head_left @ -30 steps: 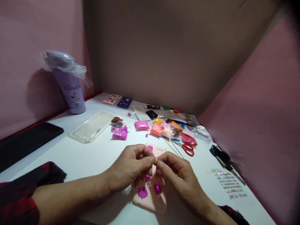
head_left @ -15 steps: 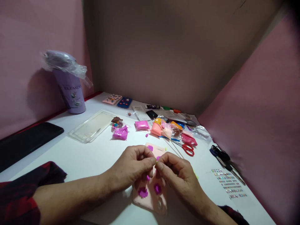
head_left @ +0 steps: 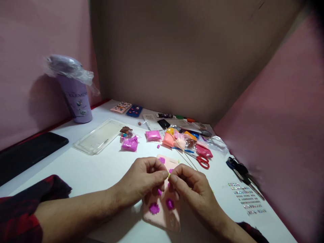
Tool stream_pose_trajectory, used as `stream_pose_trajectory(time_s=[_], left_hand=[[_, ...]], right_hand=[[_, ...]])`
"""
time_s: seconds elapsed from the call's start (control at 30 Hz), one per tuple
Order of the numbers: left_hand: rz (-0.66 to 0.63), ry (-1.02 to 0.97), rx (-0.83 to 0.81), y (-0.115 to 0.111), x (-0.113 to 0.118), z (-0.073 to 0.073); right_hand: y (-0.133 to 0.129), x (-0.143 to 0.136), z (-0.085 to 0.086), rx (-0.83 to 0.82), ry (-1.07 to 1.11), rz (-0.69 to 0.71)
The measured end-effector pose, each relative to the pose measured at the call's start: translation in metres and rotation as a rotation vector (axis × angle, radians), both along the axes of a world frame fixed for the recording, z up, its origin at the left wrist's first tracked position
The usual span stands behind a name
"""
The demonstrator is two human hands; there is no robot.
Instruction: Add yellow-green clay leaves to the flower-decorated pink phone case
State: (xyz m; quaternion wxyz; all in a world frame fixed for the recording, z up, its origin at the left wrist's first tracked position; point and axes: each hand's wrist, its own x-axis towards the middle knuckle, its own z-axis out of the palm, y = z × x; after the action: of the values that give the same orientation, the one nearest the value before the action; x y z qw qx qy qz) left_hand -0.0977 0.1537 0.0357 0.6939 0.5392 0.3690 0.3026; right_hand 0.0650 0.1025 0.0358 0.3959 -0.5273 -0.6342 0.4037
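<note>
Left hand (head_left: pixel 144 180) here, over the flat, pale-pink rectangular case (head_left: pixel 162 216), thumb and forefinger pinching a tiny yellow-green, clay-like lump (head_left: pixel 169 175); right hand (head_left: pixel 194 187) pinching the lump's other side, thumb to forefinger. Light, even pressure looks wise: squeezed hard, it'd likely flatten.

Purple cup (head_left: pixel 75 96), flat black slab (head_left: pixel 32 153)

You look through one camera, worn on your head, facing forward and down over the table (head_left: pixel 101 170). Your left hand (head_left: pixel 143 179) and right hand (head_left: pixel 193 185) sit close to it, low and near the middle of the view. Beyond them it reaches the back wall (head_left: pixel 177 60), wide enough to catch the left wall (head_left: pixel 43 27) and right wall (head_left: pixel 286 118).
</note>
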Motion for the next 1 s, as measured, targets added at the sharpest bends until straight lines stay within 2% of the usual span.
stream_pose_trajectory(time_s=[0.17,0.37,0.63,1.0], left_hand=[[0.033,-0.002,0.015,-0.0006,0.0004,0.0005],[0.006,0.003,0.043,-0.0024,-0.0004,0.0029],[0.029,0.002,0.009,-0.0011,-0.0002,-0.0001],[-0.004,-0.010,-0.047,-0.0030,0.0001,0.0007]], right_hand=[[0.0003,-0.0007,-0.0017,0.013,0.011,-0.009],[0.0039,-0.0021,-0.0037,-0.008,-0.019,-0.049],[0.0026,0.0002,-0.0037,0.000,0.000,-0.025],[0.0024,-0.0007,-0.0048,-0.008,0.012,-0.040]])
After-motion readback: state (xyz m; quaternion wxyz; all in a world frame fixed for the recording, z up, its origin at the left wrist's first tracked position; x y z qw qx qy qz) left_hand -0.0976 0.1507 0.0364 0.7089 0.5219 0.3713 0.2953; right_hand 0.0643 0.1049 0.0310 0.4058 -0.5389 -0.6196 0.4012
